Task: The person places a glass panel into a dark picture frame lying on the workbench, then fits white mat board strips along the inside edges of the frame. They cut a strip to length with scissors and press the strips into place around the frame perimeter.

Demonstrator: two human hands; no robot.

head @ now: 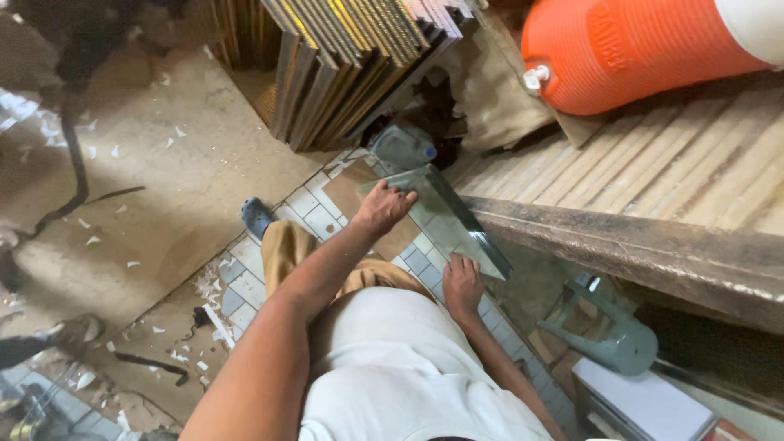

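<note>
Head view looked down at a person holding a glass pane (445, 216) with both hands. The pane was a flat, clear sheet with a greenish tint, roughly four-sided, corners angled; its right edge looked dark green and thick against the light. Tiles showed through it. It sat low, in front of the person's knees, over the tiled floor strip (314, 214) and just beside the dark wooden beam (645, 249) of a slatted bamboo platform (678, 159).

Left hand (382, 208) lay on the pane's upper left edge, fingers spread and curled over the rim, gripping it. Right hand (462, 282) pressed on the lower edge, fingers together, thumb side hidden; whether it pinched the edge or only rested flat could not be told.

The person wore a white shirt (392, 367), tan trousers (286, 245) and a blue clog (256, 216). A stack of dark boards with yellow edges (343, 65) stood upright ahead. An orange drinks cooler (637, 49) lay on the platform, top right. A green plastic stool (608, 331) stood under the beam, near the right hand. White shards (208, 286) were scattered on the dusty concrete floor (163, 180) at left.
</note>
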